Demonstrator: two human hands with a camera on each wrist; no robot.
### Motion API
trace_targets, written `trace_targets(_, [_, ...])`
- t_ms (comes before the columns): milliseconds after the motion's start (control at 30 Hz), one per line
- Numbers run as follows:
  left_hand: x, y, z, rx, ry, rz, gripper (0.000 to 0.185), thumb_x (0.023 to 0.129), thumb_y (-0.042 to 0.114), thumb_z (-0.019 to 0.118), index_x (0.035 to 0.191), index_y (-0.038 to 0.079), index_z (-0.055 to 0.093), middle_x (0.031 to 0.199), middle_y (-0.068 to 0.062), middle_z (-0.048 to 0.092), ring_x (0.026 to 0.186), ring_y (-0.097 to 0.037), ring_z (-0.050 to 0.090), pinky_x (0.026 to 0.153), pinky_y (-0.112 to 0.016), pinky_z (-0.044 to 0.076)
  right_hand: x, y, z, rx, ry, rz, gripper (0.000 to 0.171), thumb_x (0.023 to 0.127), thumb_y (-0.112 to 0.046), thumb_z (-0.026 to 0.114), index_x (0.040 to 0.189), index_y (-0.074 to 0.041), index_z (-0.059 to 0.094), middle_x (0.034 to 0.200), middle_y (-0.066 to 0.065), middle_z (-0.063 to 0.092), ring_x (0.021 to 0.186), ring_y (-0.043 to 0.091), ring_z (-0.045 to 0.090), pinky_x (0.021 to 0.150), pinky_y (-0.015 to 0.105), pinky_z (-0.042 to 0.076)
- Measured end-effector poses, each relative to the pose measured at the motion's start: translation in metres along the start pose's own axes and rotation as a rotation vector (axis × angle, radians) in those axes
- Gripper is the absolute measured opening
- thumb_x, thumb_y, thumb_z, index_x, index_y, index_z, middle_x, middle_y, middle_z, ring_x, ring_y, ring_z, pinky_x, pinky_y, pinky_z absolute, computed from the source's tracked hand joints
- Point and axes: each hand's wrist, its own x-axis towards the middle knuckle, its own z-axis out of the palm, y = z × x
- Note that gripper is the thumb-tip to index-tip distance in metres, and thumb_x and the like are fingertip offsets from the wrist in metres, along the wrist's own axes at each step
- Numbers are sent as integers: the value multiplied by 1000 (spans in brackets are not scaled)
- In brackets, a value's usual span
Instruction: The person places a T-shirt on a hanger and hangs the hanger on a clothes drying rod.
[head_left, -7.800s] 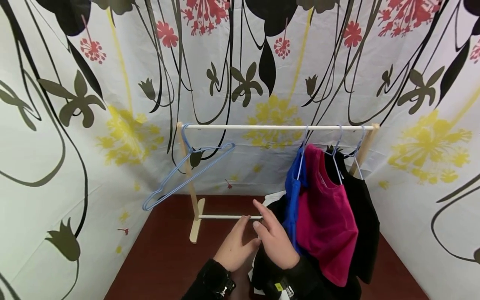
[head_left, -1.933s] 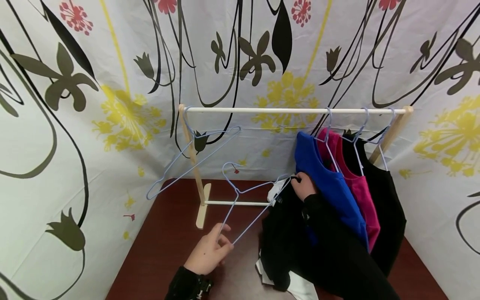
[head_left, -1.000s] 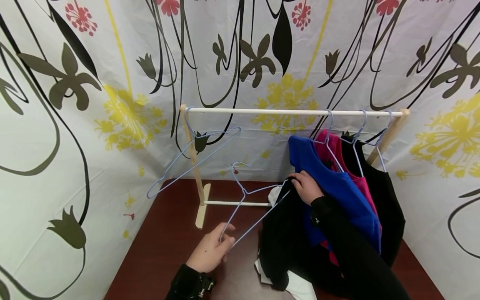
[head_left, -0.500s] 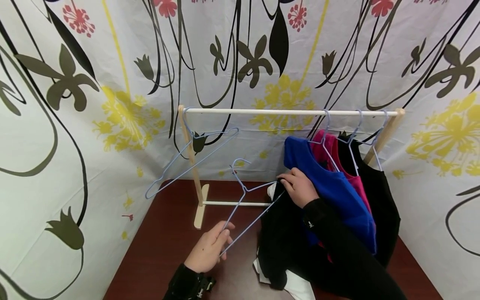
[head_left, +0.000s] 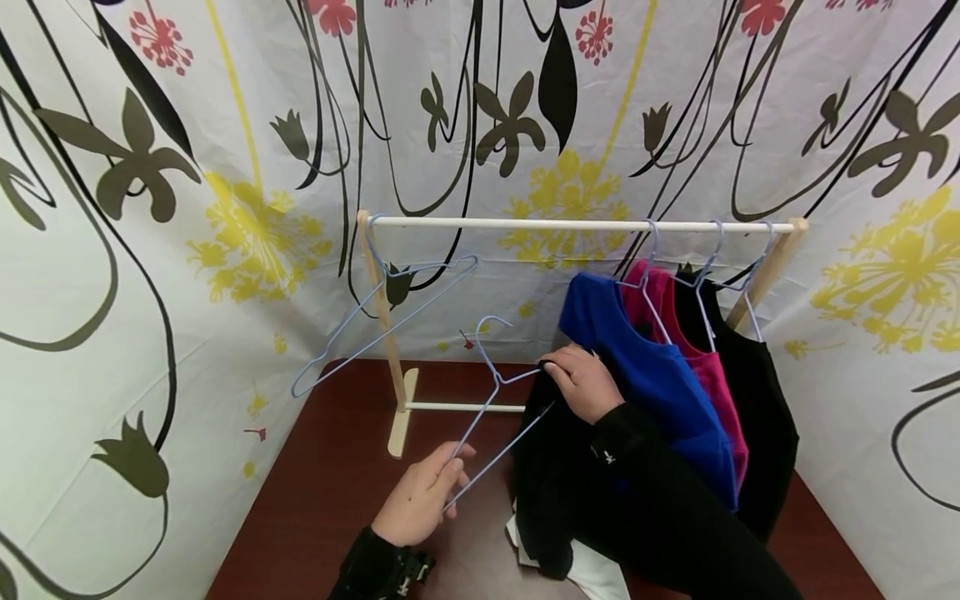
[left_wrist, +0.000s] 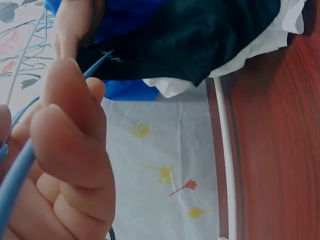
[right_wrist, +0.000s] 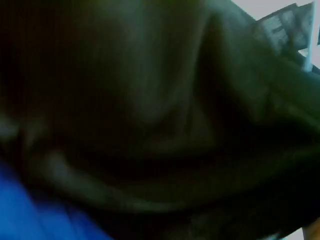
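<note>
My left hand (head_left: 422, 493) grips the near end of a light blue wire hanger (head_left: 487, 398), whose hook points up and away from me. The hanger's far end runs into a black garment (head_left: 555, 483). At that garment's edge my right hand (head_left: 585, 382) pinches the cloth against the hanger's arm. In the left wrist view the fingers (left_wrist: 75, 115) curl round the blue wire, and the black cloth (left_wrist: 165, 45) hangs beyond them. Dark cloth (right_wrist: 150, 100) fills most of the right wrist view, hiding the right fingers there.
Behind stands a small clothes rack with a white rail (head_left: 510, 223). An unclothed blue hanger (head_left: 382, 325) hangs at its left. Blue (head_left: 637, 350), pink (head_left: 720, 375) and black (head_left: 765, 417) tops hang at its right. White cloth (head_left: 596, 571) lies under the black garment on the brown table (head_left: 300, 500).
My right hand has moved left along the hanger, drawing the black garment further over its far end. Earlier both hands were free; the left still grips the hanger's near end.
</note>
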Motion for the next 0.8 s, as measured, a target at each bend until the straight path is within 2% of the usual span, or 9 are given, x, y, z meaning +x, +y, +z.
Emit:
trace_targets(200, [4, 3, 5, 28, 17, 10, 28, 112, 32, 39, 132, 22, 56, 87, 3, 65, 59, -21, 63, 56, -31, 52, -6, -27, 9, 66, -4, 36, 20, 104, -21, 59, 113, -15, 76, 108, -4, 72, 107, 17, 65, 95, 39, 48])
trace_targets(367, [12, 3, 13, 56, 11, 3, 29, 111, 33, 39, 132, 23, 57, 86, 6, 65, 57, -16, 62, 61, -30, 51, -11, -46, 18, 108, -10, 43, 22, 104, -23, 59, 115, -14, 76, 113, 1, 73, 110, 21, 66, 95, 40, 49])
trace_targets(467, [14, 2, 18, 51, 6, -3, 28, 111, 33, 39, 131, 23, 57, 86, 6, 64, 57, -14, 62, 62, -30, 51, -13, -53, 22, 133, 19, 55, 21, 104, -21, 59, 113, -13, 76, 111, 2, 73, 109, 21, 65, 95, 42, 49])
trace_targets(567, [16, 1, 22, 57, 4, 16, 27, 112, 30, 39, 130, 22, 57, 86, 5, 64, 56, -14, 62, 61, -30, 51, -13, -55, 27, 137, 31, 55, 19, 105, -18, 56, 102, -13, 74, 99, -2, 70, 100, 19, 64, 93, 43, 46])
trace_targets(633, [17, 1, 24, 60, -8, 31, 28, 112, 30, 39, 131, 21, 57, 86, 5, 63, 55, -14, 61, 60, -30, 51, -13, -56, 30, 114, 22, 54, 21, 106, -19, 54, 91, -14, 67, 86, -3, 63, 88, 18, 60, 89, 43, 42])
trace_targets(700, [18, 0, 27, 60, -29, 30, 30, 112, 31, 38, 132, 19, 57, 86, 5, 63, 55, -14, 61, 60, -30, 51, -13, -57, 33, 73, 4, 53, 28, 107, -21, 51, 80, -16, 57, 74, -5, 53, 75, 16, 53, 83, 43, 39])
trace_targets(800, [18, 0, 29, 52, -64, 6, 32, 112, 34, 37, 133, 18, 56, 87, 4, 62, 55, -15, 61, 60, -30, 51, -15, -58, 34, 6, -9, 64, 35, 106, -23, 51, 72, -19, 44, 65, -5, 40, 62, 15, 41, 75, 40, 35])
